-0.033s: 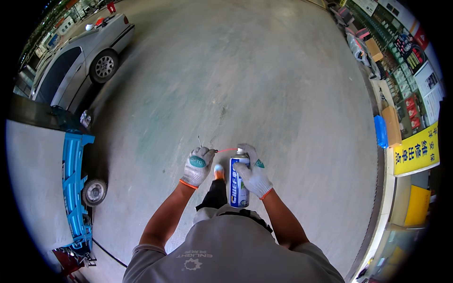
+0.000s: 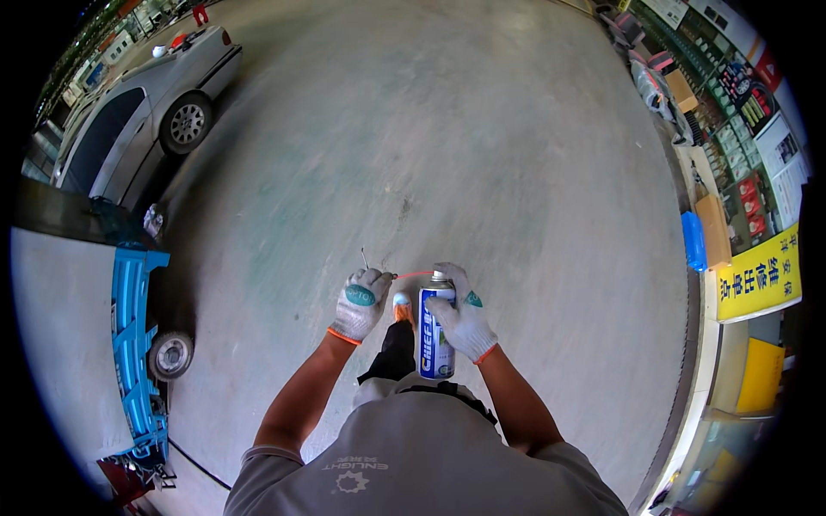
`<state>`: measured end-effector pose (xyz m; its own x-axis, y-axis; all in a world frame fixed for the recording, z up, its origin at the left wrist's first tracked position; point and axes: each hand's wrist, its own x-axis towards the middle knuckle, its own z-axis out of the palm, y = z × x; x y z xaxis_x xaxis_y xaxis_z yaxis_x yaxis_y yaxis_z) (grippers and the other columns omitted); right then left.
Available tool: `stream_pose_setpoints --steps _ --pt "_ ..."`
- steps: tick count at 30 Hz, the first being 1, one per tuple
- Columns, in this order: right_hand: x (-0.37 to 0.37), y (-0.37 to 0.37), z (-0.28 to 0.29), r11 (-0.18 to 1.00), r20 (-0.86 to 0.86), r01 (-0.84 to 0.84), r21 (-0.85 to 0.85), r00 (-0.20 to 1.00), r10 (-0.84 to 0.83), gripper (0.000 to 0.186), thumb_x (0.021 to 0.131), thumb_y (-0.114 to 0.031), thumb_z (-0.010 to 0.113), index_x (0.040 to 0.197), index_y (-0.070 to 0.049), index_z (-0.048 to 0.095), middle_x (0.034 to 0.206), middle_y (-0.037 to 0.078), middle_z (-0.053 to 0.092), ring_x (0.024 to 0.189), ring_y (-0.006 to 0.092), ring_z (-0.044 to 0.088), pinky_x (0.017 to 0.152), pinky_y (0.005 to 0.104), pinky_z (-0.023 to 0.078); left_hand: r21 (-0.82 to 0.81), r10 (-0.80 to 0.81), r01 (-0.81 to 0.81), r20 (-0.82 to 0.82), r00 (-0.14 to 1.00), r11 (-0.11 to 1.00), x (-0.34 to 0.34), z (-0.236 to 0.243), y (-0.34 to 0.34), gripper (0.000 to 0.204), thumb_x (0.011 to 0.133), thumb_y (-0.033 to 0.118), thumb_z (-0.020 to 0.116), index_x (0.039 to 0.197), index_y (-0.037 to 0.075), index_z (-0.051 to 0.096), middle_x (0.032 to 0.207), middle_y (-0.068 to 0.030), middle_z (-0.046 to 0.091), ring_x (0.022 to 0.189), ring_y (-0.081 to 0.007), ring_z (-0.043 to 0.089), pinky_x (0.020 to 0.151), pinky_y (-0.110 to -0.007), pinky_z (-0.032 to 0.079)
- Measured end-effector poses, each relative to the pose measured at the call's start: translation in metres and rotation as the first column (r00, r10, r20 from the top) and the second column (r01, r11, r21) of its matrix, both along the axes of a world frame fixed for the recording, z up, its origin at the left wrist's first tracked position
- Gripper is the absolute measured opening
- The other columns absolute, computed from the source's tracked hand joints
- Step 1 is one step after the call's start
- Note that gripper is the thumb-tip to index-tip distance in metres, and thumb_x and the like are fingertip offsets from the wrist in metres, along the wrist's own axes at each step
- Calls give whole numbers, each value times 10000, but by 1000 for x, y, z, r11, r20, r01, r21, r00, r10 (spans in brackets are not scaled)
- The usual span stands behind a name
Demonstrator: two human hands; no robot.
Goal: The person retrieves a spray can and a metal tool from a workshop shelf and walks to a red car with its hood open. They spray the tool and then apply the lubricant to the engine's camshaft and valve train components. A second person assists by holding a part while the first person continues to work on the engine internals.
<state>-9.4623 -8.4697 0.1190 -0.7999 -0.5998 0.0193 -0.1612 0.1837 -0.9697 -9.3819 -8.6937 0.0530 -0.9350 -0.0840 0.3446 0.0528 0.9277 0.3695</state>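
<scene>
In its grey knit glove with an orange cuff, my right hand [image 2: 469, 322] is wrapped round a blue and white spray can [image 2: 437, 340], held upright with a finger at its top. A thin red straw [image 2: 416, 273] runs left from the nozzle to the fingers of my left hand [image 2: 361, 301], gloved alike. That hand is closed on a thin metal rod [image 2: 363, 254] jutting up past its fingers; the rest of the rod is hidden. A small dark piece [image 2: 394, 276] shows at its fingertips beside the straw's end.
A silver car [image 2: 146, 112] stands at the far left, with a blue-framed truck [image 2: 133, 335] nearer. Along the right are shelves, cardboard boxes [image 2: 713, 230], a blue container [image 2: 694, 241] and a yellow sign [image 2: 759, 277]. Beneath me is a grey concrete floor [image 2: 430, 155]; a black hose [image 2: 198, 464] lies lower left.
My orange and white shoe shows further out below my hands. The car and truck have slid slightly left in the view. Both hands keep their hold and place.
</scene>
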Motion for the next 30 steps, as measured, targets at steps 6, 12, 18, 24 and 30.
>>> stream_pose_setpoints --steps 6,12,18,24,30 --pt "-131 -27 8 995 156 95 -10 983 -93 583 921 -125 649 1463 -65 446 1213 173 638 1043 284 677 921 397 542 38 -31 30 20 999 999 -150 -17 -25 187 915 109 681 1096 91 722 965 -96 663 897 -322 645 797 -444 523" --pt "-265 -50 22 985 154 165 50 973 -171 552 919 -77 603 1453 -63 464 1246 129 595 1082 215 621 955 360 519 8 -158 158 -31 987 987 -307 -19 -54 205 910 99 691 1113 91 718 944 -73 640 877 -295 633 778 -438 506" --pt "-397 -82 0 981 235 192 -16 955 -183 555 918 -93 613 1450 -67 460 1211 139 594 1049 229 621 939 367 525 9 -192 192 -20 981 981 -447 -24 -92 195 899 86 705 1094 88 716 928 -67 639 876 -292 634 770 -434 502" --pt "-541 -131 -7 990 144 136 38 980 -140 559 920 -118 625 1451 -89 455 1189 155 601 1043 247 625 932 390 527 6 -157 157 -63 986 988 -574 -20 -139 171 908 100 707 1078 80 712 930 -73 648 856 -304 631 768 -444 501" --pt "-680 -181 16 996 181 56 74 981 -69 560 923 -125 627 1455 -88 456 1214 157 607 1061 252 631 939 396 527 6 -72 73 -18 997 997 -695 -15 -184 187 913 110 698 1097 77 712 944 -85 652 870 -311 632 778 -454 500"
